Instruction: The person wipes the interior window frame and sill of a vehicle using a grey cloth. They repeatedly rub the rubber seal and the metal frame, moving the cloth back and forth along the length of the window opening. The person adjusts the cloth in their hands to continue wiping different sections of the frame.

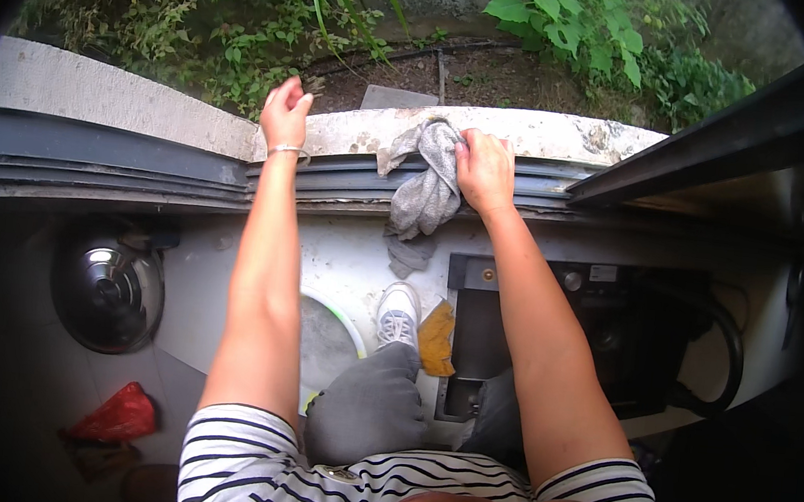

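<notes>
Right hand (485, 170) grips cloth (427, 193) over sill edge (548, 137), left hand (285, 118) well apart.

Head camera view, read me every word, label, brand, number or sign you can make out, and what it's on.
No text is readable.
Pale label on the black appliance: too small to read.
Oval patch on the striped shirt: too small to tell if lettered.

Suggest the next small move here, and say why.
Probably press the cloth down and wipe along the track: the right grip holds it bunched there, draped across the rails, while the left grip, loosely curled, looks empty near the ledge.
</notes>
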### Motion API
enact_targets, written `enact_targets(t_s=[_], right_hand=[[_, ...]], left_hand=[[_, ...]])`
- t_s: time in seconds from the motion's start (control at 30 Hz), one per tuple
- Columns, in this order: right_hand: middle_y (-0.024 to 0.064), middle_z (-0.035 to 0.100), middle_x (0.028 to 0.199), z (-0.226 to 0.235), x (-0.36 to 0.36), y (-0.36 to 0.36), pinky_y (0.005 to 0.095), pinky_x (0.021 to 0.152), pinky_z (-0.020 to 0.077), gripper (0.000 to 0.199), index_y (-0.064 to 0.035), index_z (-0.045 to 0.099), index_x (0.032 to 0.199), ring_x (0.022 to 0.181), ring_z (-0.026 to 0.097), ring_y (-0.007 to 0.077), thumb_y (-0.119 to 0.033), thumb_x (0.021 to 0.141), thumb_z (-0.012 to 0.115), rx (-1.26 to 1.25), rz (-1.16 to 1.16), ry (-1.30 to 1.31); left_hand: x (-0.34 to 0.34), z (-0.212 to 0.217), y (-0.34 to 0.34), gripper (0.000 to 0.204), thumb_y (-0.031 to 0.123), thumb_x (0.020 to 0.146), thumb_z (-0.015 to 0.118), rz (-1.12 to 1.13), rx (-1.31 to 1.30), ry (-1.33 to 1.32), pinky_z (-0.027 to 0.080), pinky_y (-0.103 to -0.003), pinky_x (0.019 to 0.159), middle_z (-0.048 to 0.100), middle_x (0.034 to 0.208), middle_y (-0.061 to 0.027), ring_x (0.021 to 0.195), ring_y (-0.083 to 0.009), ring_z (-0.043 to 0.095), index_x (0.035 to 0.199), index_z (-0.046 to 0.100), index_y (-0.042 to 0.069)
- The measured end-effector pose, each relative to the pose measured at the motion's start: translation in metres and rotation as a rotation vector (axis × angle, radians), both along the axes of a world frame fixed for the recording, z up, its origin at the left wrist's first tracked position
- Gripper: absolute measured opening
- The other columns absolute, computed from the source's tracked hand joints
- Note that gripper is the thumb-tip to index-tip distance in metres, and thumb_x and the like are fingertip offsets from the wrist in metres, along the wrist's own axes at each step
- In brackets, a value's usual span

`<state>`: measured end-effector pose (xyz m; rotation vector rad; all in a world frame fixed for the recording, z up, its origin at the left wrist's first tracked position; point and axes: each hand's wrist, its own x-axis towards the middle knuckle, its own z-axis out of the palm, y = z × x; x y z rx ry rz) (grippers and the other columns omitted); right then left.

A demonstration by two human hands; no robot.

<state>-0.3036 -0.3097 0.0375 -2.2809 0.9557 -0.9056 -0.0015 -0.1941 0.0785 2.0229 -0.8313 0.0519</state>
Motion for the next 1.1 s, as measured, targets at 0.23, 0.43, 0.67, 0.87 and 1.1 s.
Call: enact_targets(t_s=[0.23, 0.43, 0.67, 0.87, 1.1], right_hand=[[0.0097, 0.062, 0.083, -0.002, -0.002, -0.003, 0.0412, 0.083, 0.0389, 0.012, -0.009, 0.059, 0.092, 0.085, 0.057, 0.028, -0.019, 0.084, 0.058, -0.017, -0.017, -0.003], [0.0113, 0.062, 0.085, -0.001, -0.002, -0.002, 0.0407, 0.082, 0.0391, 0.014, -0.0075, 0.058, 0.094, 0.085, 0.057, 0.0297, -0.018, 0.085, 0.057, -0.029, 0.011, -0.016], [0.0112, 0.062, 0.083, -0.002, -0.002, -0.004, 0.0418, 0.083, 0.039, 0.014, -0.0084, 0.058, 0.092, 0.086, 0.058, 0.0289, -0.019, 0.084, 0.058, -0.034, -0.008, 0.0], [0.0113, 0.063, 0.084, -0.004, 0.001, -0.003, 0.0415, 0.083, 0.0392, 0.015, -0.0086, 0.06, 0.092, 0.086, 0.059, 0.0287, -0.02, 0.084, 0.058, -0.03, -0.024, 0.001], [0.0101, 0.063, 0.082, -0.003, -0.003, -0.004, 0.0406, 0.083, 0.0396, 0.013, -0.0085, 0.06, 0.091, 0.085, 0.059, 0.0272, -0.02, 0.083, 0.058, -0.018, -0.024, 0.008]], left_hand=[[0.002, 0.034, 0.073, 0.034, 0.04, 0.071, 0.066, 0.201, 0.697, -0.271, 0.05, -0.043, 0.067, 0.065, 0.074, -0.019, 0.072, -0.0357, 0.064, 0.072, 0.07, 0.006], [-0.042, 0.003, 0.085, 0.08, 0.066, 0.066, 0.064, 0.376, 0.979, -0.124, 0.037, -0.043, 0.1, 0.049, 0.124, -0.0203, 0.118, -0.036, 0.044, 0.115, 0.063, 0.003], [-0.04, 0.022, 0.05, 0.089, 0.056, 0.055, 0.073, 0.552, 1.093, 0.264, 0.03, -0.047, 0.102, 0.04, 0.138, -0.0128, 0.13, -0.028, 0.035, 0.127, 0.051, 0.009], [-0.024, 0.009, 0.048, 0.075, 0.045, 0.058, 0.077, 0.682, 1.001, 0.406, 0.03, -0.049, 0.102, 0.043, 0.139, -0.0085, 0.132, -0.0289, 0.033, 0.125, 0.056, 0.018], [-0.037, -0.004, 0.05, 0.045, 0.037, 0.065, 0.069, 0.739, 0.833, 0.333, 0.031, -0.049, 0.098, 0.052, 0.128, -0.0096, 0.124, -0.0312, 0.04, 0.107, 0.069, 0.021]])
